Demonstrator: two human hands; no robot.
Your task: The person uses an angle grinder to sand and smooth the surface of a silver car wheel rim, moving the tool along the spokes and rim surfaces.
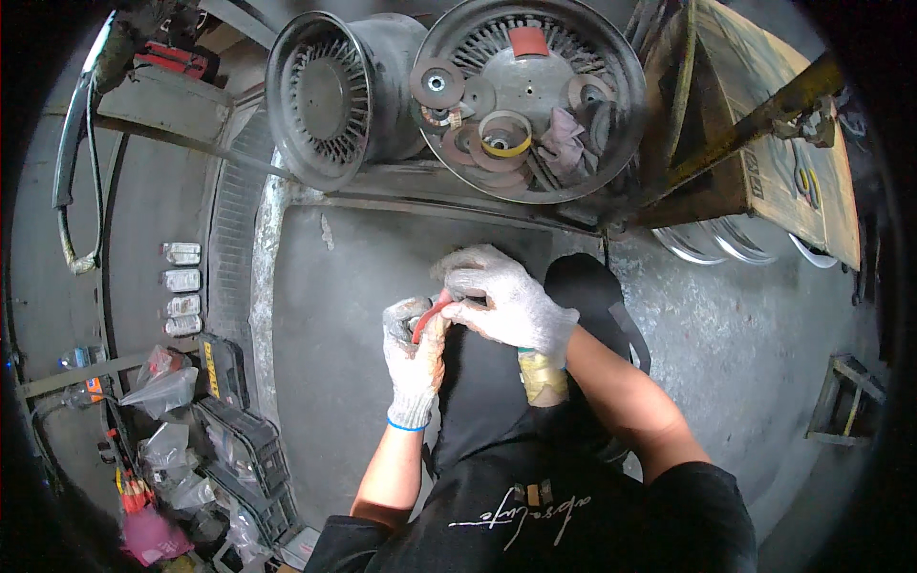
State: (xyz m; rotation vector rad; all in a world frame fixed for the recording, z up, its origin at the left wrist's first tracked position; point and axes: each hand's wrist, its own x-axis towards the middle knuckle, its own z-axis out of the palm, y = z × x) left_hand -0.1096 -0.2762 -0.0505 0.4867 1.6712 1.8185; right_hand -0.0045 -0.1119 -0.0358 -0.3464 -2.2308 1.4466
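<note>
A curved, narrow red strip [433, 316] is pinched between my two gloved hands, in front of my lap. The closed fingers of my left hand [415, 355] hold its lower end. My right hand [506, 298] reaches across from the right, its thumb and fingers closed at the strip's upper end. Fingers cover part of the strip, and its exact kind does not show. Below my right wrist is a cylinder wrapped in yellow tape [543, 378], with a dark end. Both gloves are grey-white knit, soiled at the fingers.
Ahead, a large wheel rim [630, 124] holds abrasive discs, a yellow-edged ring [506, 134], a crumpled cloth [562, 141] and a red sheet [528, 41]. Another rim [320, 100] stands left of it. A cardboard box [764, 143] is at right, crates [250, 449] at lower left.
</note>
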